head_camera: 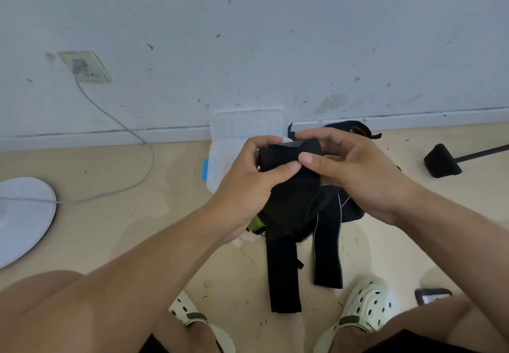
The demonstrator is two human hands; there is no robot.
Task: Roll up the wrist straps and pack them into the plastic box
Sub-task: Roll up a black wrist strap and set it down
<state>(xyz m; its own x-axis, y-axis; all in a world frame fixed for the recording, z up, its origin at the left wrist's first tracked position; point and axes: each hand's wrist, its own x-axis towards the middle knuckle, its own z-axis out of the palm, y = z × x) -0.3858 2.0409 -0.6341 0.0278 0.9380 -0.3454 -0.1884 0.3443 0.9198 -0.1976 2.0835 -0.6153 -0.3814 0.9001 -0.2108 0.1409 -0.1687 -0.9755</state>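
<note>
A white disc (23, 220) lies on the beige floor (115, 231) at far left, a grey cable (121, 127) running up to a wall socket (85, 66). The clear box (220, 165) sits open against the wall, lid up. Left hand (248, 184) and right hand (355, 171) both pinch a black strap (286, 204) held above the floor, its tail hanging toward pale clogs (369, 306). More black straps (329, 245) lie beneath, right of it.

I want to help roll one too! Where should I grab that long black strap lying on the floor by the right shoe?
Probably pinch the free end of the strap nearest the shoe, coming from above. It lies flat and bare there, while its far end is tucked under the pile.
</note>
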